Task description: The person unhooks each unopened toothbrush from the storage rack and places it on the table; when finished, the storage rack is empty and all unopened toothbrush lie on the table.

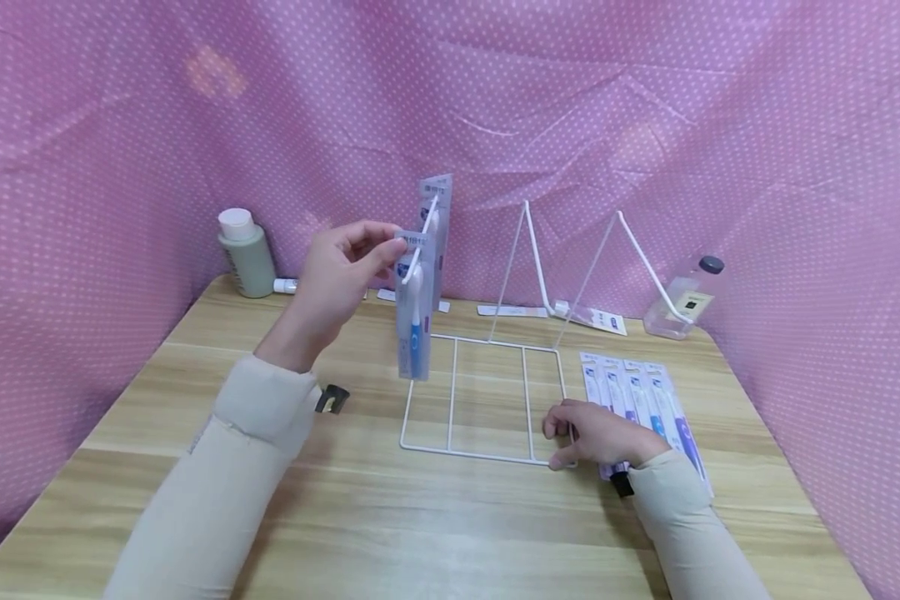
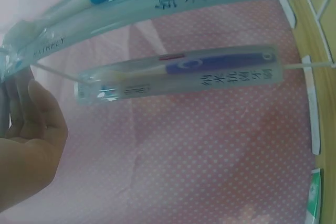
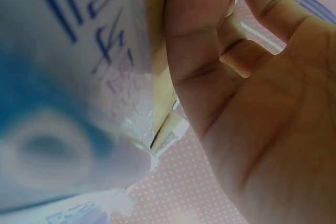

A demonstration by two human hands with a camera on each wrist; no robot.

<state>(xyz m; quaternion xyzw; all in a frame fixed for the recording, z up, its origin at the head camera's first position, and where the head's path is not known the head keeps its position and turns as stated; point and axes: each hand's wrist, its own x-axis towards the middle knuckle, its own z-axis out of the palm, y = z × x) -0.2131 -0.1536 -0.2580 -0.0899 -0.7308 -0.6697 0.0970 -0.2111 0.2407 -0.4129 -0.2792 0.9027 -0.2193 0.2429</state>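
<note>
Clear plastic is what my left hand (image 1: 337,267) has between thumb and fingertips: the top edge of a packaged toothbrush (image 1: 412,312), blue-handled, held up in the air with the leftmost peg (image 1: 424,237) of the white wire rack (image 1: 487,392) passing through or just at its hang hole. I cannot tell from the head view whether the pack already bears on the peg or only on my pinch. A second pack (image 1: 435,225) hangs further back on the same peg; the left wrist view shows both packs (image 2: 178,77) threaded along the thin white wire, the nearer one close by my fingers (image 2: 31,124).

My right hand (image 1: 596,433) is low on the wooden table (image 1: 195,375), fingers curled at the near right corner of the rack's base. It seems to steady the frame, though it also lies over the near ends of the flat packs; the right wrist view shows only a loosely curled palm (image 3: 252,108) beside a blurred pack (image 3: 73,77), so I cannot say what it truly grips.

Outward from there: a row of toothbrush packs (image 1: 645,400) lies flat just right of the rack, and the two other pegs (image 1: 645,267) stand bare. By my reckoning the hanging is in its early part, with one pack up, one going on, and the row still to come.

At the back edge stand a green bottle (image 1: 246,254) on the left and a clear bottle (image 1: 682,300) on the right.
</note>
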